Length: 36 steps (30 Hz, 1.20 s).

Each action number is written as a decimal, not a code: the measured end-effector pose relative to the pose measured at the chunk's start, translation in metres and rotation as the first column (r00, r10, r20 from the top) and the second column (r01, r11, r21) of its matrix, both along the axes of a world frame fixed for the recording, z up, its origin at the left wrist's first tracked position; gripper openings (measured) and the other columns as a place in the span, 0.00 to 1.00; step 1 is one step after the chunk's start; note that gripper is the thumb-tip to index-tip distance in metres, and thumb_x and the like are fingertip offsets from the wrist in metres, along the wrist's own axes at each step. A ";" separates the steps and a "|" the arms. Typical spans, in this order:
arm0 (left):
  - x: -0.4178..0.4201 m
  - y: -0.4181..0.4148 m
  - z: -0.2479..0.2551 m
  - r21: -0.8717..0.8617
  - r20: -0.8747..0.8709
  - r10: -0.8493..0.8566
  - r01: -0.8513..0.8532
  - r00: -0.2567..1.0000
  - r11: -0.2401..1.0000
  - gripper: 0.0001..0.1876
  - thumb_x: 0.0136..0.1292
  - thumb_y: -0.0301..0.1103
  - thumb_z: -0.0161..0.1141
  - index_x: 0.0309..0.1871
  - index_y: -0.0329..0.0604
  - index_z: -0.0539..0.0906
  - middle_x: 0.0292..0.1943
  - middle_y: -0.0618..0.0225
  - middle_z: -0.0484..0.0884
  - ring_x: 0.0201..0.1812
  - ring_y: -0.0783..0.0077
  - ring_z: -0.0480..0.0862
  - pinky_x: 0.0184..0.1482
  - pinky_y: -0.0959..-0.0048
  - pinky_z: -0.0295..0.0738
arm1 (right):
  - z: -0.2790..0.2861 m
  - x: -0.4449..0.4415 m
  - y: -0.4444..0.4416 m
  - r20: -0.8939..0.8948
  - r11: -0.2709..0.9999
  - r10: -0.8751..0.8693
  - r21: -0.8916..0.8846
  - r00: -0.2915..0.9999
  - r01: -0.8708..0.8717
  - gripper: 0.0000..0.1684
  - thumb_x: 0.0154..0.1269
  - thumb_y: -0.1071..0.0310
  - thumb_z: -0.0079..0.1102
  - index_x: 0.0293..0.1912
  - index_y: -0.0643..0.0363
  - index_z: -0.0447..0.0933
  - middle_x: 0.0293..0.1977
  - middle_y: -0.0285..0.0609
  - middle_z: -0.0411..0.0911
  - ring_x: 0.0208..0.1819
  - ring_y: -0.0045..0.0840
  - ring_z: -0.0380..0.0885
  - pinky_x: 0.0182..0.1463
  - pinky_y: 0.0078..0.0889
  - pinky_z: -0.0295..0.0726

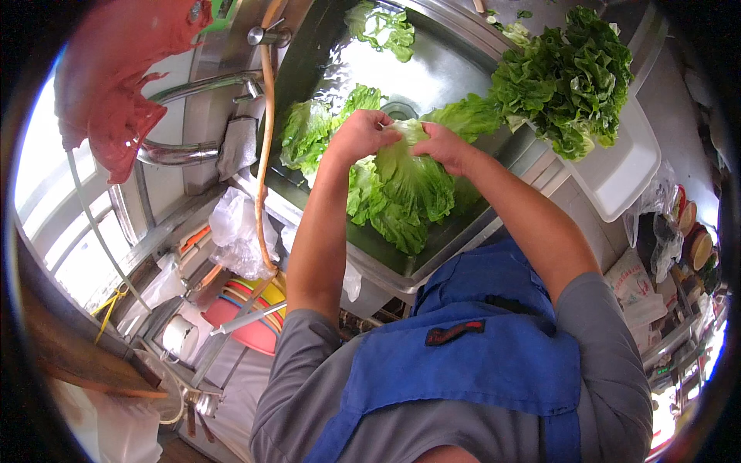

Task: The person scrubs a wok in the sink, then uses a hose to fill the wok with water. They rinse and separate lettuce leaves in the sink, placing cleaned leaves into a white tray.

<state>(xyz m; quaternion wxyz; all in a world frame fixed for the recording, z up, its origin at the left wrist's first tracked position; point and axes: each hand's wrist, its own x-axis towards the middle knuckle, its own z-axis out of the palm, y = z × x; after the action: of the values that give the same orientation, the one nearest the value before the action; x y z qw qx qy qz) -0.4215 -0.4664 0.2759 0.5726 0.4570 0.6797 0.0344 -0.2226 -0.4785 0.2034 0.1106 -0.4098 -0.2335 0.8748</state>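
In the head view, a stainless steel sink (370, 254) filled with water lies before me. My left hand (363, 137) and my right hand (444, 147) grip the pale base end of a bunch of lettuce leaves (417, 191) from both sides, its green leaves hanging down toward me over the water. More lettuce (310, 136) floats by my left wrist, and another piece (385, 32) floats at the far end. A longer leaf (472, 116) lies beyond my right hand, reaching to the sink's right side. The drain (399, 110) shows under the water just past my hands.
A large heap of lettuce (567, 87) rests at the sink's right edge, beside a white plastic tray (622, 173). Left of the sink are a metal faucet (179, 153), an orange-brown hose (267, 144), a grey cloth (238, 147) and a clear plastic bag (237, 231). Colored plates or lids (249, 327) stand lower left.
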 end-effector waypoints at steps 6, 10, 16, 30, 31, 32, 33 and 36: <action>-0.006 -0.002 -0.029 0.071 0.026 -0.015 0.013 1.000 0.997 0.12 0.60 0.33 0.71 0.42 0.35 0.84 0.26 0.70 0.83 0.24 0.82 0.77 0.25 0.78 0.71 | -0.009 0.000 0.006 -0.013 0.993 -0.052 -0.107 0.999 0.050 0.30 0.53 0.75 0.63 0.58 0.64 0.72 0.46 0.42 0.79 0.43 0.28 0.80 0.47 0.33 0.79; -0.002 0.003 -0.051 0.152 0.027 0.059 -0.062 0.998 0.986 0.13 0.61 0.33 0.70 0.44 0.35 0.84 0.29 0.67 0.84 0.27 0.81 0.79 0.29 0.77 0.73 | -0.016 -0.011 0.012 0.165 0.988 -0.143 0.075 0.976 0.132 0.28 0.52 0.73 0.65 0.55 0.65 0.75 0.44 0.45 0.81 0.43 0.29 0.81 0.47 0.33 0.79; -0.013 -0.004 -0.062 0.443 -0.108 0.201 -0.134 0.974 0.886 0.17 0.57 0.35 0.70 0.46 0.36 0.83 0.39 0.55 0.87 0.40 0.62 0.87 0.45 0.67 0.81 | -0.079 -0.013 0.035 0.547 0.971 -0.144 0.238 0.825 0.012 0.22 0.52 0.74 0.64 0.50 0.68 0.79 0.39 0.46 0.83 0.38 0.31 0.83 0.42 0.35 0.81; -0.118 -0.099 -0.110 0.282 -0.194 0.515 -0.455 0.835 0.845 0.36 0.50 0.26 0.69 0.65 0.31 0.70 0.55 0.52 0.81 0.56 0.61 0.79 0.60 0.68 0.72 | -0.069 0.039 0.029 0.765 0.988 0.084 0.019 0.638 -0.153 0.34 0.59 0.67 0.56 0.65 0.67 0.67 0.60 0.57 0.73 0.57 0.44 0.76 0.56 0.44 0.76; -0.117 -0.104 -0.115 0.327 -0.289 0.469 -0.374 0.835 0.868 0.35 0.50 0.25 0.69 0.65 0.31 0.70 0.54 0.53 0.81 0.55 0.62 0.80 0.59 0.69 0.73 | -0.068 0.041 0.027 0.771 0.985 0.087 0.026 0.631 -0.168 0.34 0.59 0.66 0.56 0.65 0.67 0.67 0.60 0.57 0.74 0.57 0.44 0.76 0.56 0.45 0.76; -0.120 -0.108 -0.117 0.233 -0.222 0.495 -0.447 0.840 0.864 0.34 0.50 0.24 0.68 0.64 0.32 0.71 0.53 0.54 0.82 0.53 0.63 0.81 0.57 0.69 0.74 | -0.067 0.044 0.025 0.776 0.983 0.090 0.033 0.624 -0.183 0.33 0.59 0.66 0.56 0.64 0.67 0.68 0.59 0.58 0.74 0.57 0.45 0.77 0.56 0.46 0.76; -0.117 -0.098 -0.110 0.135 -0.147 0.521 -0.505 0.841 0.853 0.33 0.51 0.23 0.68 0.63 0.32 0.71 0.51 0.56 0.83 0.51 0.64 0.81 0.56 0.69 0.75 | -0.066 0.048 0.026 0.786 0.980 0.084 0.046 0.613 -0.192 0.33 0.59 0.65 0.57 0.64 0.66 0.69 0.58 0.58 0.75 0.56 0.45 0.77 0.57 0.46 0.76; -0.116 -0.091 -0.104 0.008 0.082 0.598 -0.601 0.797 0.799 0.29 0.52 0.21 0.68 0.60 0.34 0.73 0.46 0.60 0.85 0.46 0.66 0.83 0.52 0.70 0.76 | -0.057 0.051 0.017 0.797 0.984 -0.027 0.127 0.603 -0.123 0.33 0.56 0.68 0.62 0.62 0.65 0.70 0.51 0.51 0.79 0.50 0.37 0.80 0.51 0.38 0.77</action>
<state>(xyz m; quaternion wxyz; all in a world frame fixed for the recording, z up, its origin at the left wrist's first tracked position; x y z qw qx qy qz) -0.5376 -0.5573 0.1716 0.5496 0.2265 0.7667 0.2424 -0.1712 -0.4619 0.1460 0.0058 -0.7387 -0.3423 0.5806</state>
